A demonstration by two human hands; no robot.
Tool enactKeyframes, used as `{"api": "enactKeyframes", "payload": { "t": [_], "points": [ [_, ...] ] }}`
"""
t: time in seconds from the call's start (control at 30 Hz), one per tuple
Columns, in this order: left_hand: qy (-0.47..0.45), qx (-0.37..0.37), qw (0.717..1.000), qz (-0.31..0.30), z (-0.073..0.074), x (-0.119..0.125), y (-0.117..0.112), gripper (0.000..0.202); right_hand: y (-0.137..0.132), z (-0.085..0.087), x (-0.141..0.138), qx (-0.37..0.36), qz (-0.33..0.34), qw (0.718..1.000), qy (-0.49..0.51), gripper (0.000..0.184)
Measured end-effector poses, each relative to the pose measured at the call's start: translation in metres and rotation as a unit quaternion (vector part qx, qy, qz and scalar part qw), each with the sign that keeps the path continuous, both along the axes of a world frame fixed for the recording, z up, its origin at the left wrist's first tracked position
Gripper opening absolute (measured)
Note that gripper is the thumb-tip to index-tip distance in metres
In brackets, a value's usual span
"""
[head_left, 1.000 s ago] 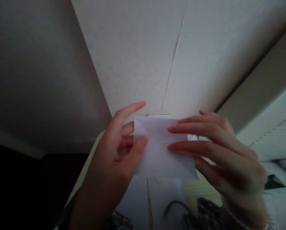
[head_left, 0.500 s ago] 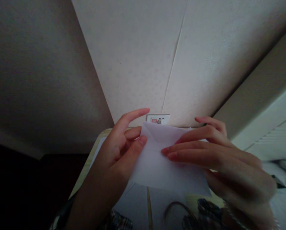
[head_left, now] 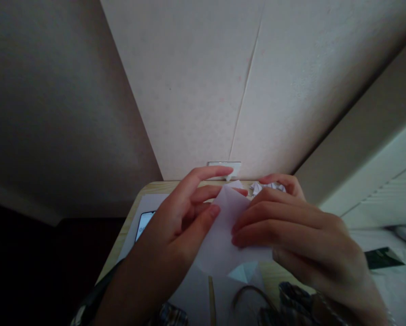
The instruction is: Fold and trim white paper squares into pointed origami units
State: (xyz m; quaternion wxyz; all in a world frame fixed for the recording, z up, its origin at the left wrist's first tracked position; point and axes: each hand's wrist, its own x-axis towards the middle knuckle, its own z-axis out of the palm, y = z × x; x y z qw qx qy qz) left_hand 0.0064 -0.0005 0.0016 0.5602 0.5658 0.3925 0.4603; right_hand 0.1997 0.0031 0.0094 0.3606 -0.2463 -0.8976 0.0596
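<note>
A folded sheet of white paper (head_left: 219,249) is held up between my two hands, its top narrowing to a point. My left hand (head_left: 182,217) pinches its left edge, thumb in front and fingers behind, with the index finger stretched out above. On the front face of the paper lie the fingers of my right hand (head_left: 291,231), closed on its right side; the right thumb is hidden. Below, more white paper (head_left: 189,294) lies on the wooden table (head_left: 121,240). Part of a phone (head_left: 144,222) with a lit screen shows beside my left wrist.
Small folded white paper pieces (head_left: 257,188) rest at the table's back edge, partly behind my right hand. A wall socket (head_left: 235,167) sits just above that edge. To the right are a white surface and a dark green item (head_left: 384,258).
The paper has gone from a wide, flat-topped shape to a narrower one with a pointed top. My right hand has shifted left and slightly down. The phone and small paper pieces have come into view.
</note>
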Motion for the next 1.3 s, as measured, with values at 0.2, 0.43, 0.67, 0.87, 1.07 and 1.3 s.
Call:
{"api": "enactKeyframes", "payload": {
  "t": [0.2,0.43,0.67,0.87,1.07,1.3],
  "points": [
    [0.001,0.031,0.999,-0.021,-0.003,0.001,-0.002,0.048,0.001,-0.003,0.000,-0.024,-0.009,0.999,0.034,0.014],
    [0.046,0.063,0.997,-0.028,-0.008,-0.002,-0.005,0.057,0.000,-0.008,-0.001,0.004,-0.041,0.998,0.046,0.011],
    [0.046,0.058,0.996,-0.044,-0.007,-0.006,-0.008,0.049,0.001,-0.015,0.000,-0.029,-0.096,0.991,0.091,0.023],
    [0.065,0.066,0.996,-0.012,-0.002,-0.004,-0.010,0.030,0.001,-0.021,0.000,-0.072,-0.122,0.974,0.174,0.039],
    [0.029,0.059,0.997,-0.042,-0.001,-0.005,-0.008,0.035,0.002,-0.022,-0.001,-0.083,-0.100,0.973,0.191,0.032],
    [0.018,0.057,0.998,-0.036,-0.002,-0.004,-0.010,0.033,0.003,-0.023,-0.003,-0.086,-0.089,0.970,0.209,0.028]
  ]
}}
